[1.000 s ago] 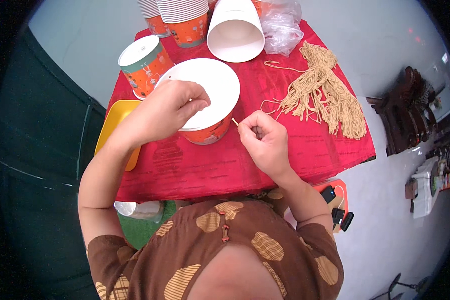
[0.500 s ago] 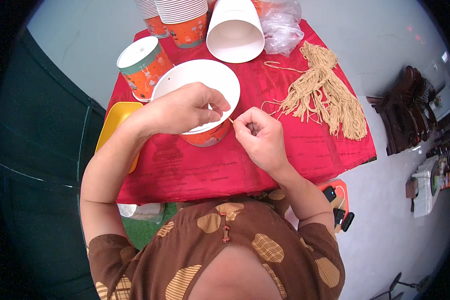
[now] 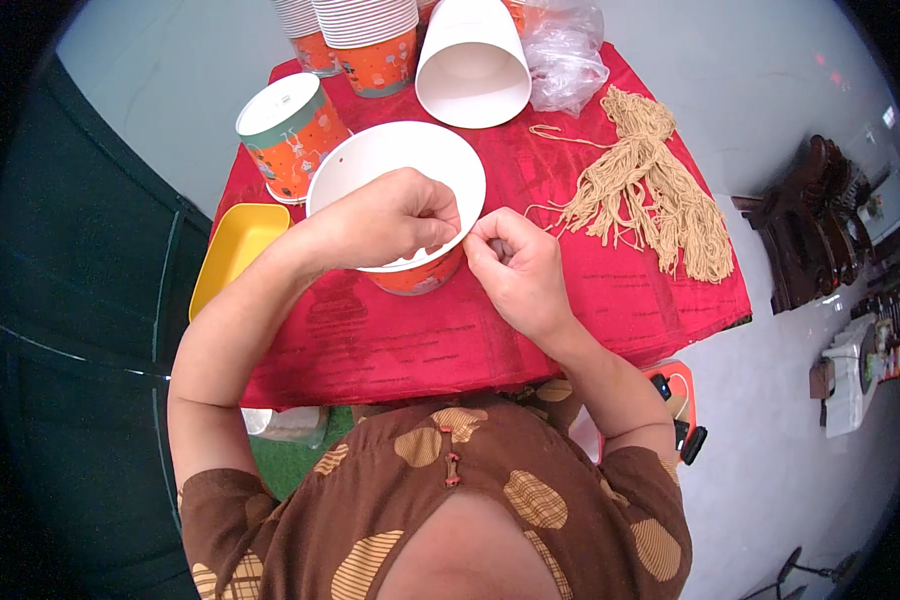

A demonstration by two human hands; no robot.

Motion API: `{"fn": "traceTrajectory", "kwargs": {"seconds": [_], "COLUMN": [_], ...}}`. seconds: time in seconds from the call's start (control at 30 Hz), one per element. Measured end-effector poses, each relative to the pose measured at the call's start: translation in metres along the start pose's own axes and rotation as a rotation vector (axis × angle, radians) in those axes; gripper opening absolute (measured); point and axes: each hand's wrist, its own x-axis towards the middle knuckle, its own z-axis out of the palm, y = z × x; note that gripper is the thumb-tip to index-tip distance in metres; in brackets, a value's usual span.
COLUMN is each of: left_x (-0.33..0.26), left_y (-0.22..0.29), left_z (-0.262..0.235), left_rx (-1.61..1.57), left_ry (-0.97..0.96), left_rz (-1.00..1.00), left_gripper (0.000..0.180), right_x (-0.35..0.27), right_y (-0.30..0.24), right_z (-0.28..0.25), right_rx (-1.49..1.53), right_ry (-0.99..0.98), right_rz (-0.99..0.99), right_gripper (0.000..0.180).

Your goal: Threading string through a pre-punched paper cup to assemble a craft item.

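Both grips pinched at the rim of an orange, white-lined paper bucket (image 3: 410, 170).

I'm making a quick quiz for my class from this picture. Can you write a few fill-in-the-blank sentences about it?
1. Both hands meet at the rim of a paper bucket that is white inside and ____ outside.
2. The table is covered with a ____ cloth.
3. A bundle of tan ____ lies to the person's right.
4. The tray by the left arm is ____.

Missing words: orange; red; strings; yellow

Both hands (image 3: 450, 240) at bucket (image 3: 395, 165) rim.
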Motion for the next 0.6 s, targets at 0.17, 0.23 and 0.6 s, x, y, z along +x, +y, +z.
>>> {"fn": "traceTrajectory", "kwargs": {"seconds": [0.17, 0.23, 0.6], "left_x": [-0.01, -0.015, -0.02], "left_y": [0.002, 0.009, 0.014], "left_z": [0.008, 0.014, 0.008], "left_rx": [-0.083, -0.082, 0.106], "left_ry": [0.055, 0.072, 0.328], "left_rz": [0.024, 0.043, 0.091], "left_gripper": [0.011, 0.011, 0.011], "right_x": [0.008, 0.013, 0.036], "right_y": [-0.016, -0.021, -0.021], "right_z": [-0.018, -0.023, -0.02], "right_rx": [0.098, 0.058, 0.122], "right_ry": [-0.181, -0.255, -0.454], "right_rz": [0.149, 0.258, 0.433], "right_gripper": [0.039, 0.041, 0.033]}}
